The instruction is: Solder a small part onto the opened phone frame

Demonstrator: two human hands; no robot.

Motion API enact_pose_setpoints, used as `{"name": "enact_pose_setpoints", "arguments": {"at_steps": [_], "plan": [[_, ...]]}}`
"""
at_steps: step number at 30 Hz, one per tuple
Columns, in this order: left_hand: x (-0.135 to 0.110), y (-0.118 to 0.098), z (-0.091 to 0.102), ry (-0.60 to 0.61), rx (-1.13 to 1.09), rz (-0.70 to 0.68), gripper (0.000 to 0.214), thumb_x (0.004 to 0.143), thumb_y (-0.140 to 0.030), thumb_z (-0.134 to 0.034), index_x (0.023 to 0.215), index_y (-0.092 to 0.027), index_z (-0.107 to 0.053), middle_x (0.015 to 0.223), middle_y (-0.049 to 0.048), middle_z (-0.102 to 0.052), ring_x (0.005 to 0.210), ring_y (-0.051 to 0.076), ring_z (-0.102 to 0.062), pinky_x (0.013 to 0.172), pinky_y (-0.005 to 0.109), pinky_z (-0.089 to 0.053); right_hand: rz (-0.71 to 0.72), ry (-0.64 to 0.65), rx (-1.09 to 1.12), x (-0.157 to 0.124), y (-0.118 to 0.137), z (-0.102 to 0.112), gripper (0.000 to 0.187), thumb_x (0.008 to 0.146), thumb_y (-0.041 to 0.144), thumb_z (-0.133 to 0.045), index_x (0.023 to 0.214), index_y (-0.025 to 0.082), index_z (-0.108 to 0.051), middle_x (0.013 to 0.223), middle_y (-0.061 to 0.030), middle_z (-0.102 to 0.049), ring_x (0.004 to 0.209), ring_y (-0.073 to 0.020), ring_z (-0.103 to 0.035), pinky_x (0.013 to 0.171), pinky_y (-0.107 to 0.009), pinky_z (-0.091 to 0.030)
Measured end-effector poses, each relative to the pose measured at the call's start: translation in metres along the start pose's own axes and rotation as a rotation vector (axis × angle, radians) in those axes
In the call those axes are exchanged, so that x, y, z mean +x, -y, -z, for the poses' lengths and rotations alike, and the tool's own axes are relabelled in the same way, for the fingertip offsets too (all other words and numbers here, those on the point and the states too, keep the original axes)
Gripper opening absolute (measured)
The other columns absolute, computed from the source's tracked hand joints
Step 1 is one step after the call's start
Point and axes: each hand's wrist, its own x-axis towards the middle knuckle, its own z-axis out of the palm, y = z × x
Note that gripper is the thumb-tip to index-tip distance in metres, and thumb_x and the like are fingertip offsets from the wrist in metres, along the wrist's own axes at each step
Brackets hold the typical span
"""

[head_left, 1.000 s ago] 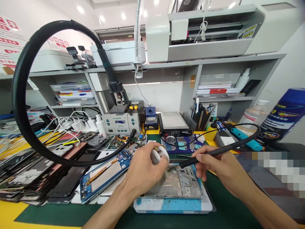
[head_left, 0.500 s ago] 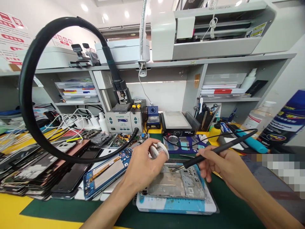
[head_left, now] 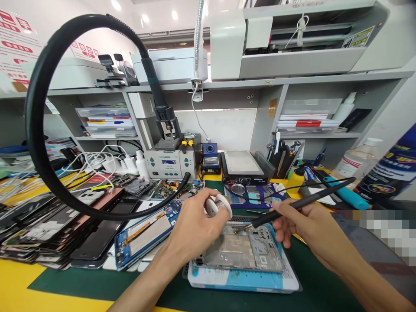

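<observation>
Between the thumb and fingers of my left hand [head_left: 199,221] is a white spool of solder wire [head_left: 217,206], held above the left part of a metal phone frame [head_left: 238,251]. A black soldering iron [head_left: 292,204] lies in my right hand [head_left: 305,225], gripped like a pen. Its tip points down and left at the upper edge of the frame; whether it touches cannot be made out. The frame rests on a blue and white box [head_left: 243,279]. Any wire running from spool to tip is too fine to see.
To the left lie a blue phone housing [head_left: 147,236] and stacked phone parts [head_left: 39,225]. A thick black hose [head_left: 35,117] loops above them. A hot-air station [head_left: 167,164] and a hot plate [head_left: 245,167] stand behind. Bottles and a spray can [head_left: 386,169] crowd the right.
The view has shifted slightly, so the background sits a little differently. Both hands keep their grips, and the iron's tip stays near the same spot on the frame.
</observation>
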Motion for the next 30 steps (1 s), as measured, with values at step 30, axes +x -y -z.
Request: {"name": "enact_pose_setpoints", "arguments": {"at_steps": [30], "plan": [[-0.0039, 0.0013, 0.0075, -0.019, 0.031, 0.001, 0.025, 0.087, -0.035, -0.059, 0.108, -0.022, -0.065, 0.076, -0.0031, -0.066, 0.058, 0.015, -0.054, 0.053, 0.025, -0.042, 0.004, -0.004, 0.018, 0.0032, -0.0042, 0.0018, 0.048, 0.081, 0.061, -0.079, 0.067, 0.016, -0.070, 0.057, -0.0083, -0.073, 0.046, -0.0175, -0.065, 0.042, -0.026, -0.055]]}}
